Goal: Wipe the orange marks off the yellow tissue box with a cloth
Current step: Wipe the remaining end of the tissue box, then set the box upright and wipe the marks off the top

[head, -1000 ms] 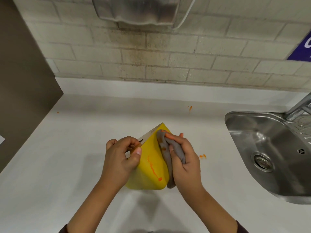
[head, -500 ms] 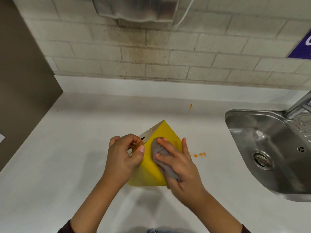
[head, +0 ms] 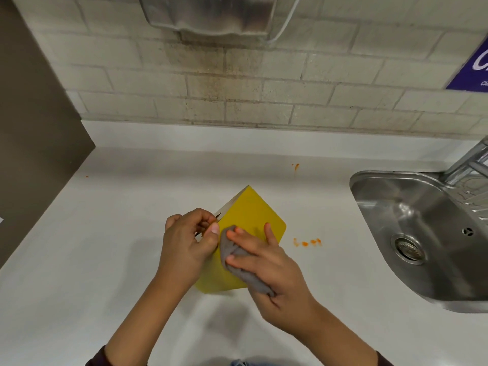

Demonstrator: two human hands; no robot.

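Note:
The yellow tissue box (head: 250, 212) stands tilted on one corner on the white counter (head: 79, 260). My left hand (head: 184, 244) grips its upper left edge, fingers curled over the pale slotted side. Flat against the yellow face, my right hand (head: 269, 270) presses the grey cloth (head: 229, 249) with spread, fairly straight fingers. The cloth trails out under my palm toward the box's lower edge. No orange mark shows on the yellow area I can see; hand and cloth cover the rest.
Orange spots (head: 307, 243) lie on the counter right of the box, another smear (head: 296, 167) farther back. A steel sink (head: 422, 233) with a faucet (head: 470, 157) fills the right. A metal dryer (head: 211, 14) hangs on the brick wall; a dark panel (head: 31, 128) bounds the left.
My right hand moved from the box's right edge onto its yellow face and flattened over the cloth. The orange streak seen earlier is now covered or gone. The left hand kept its hold.

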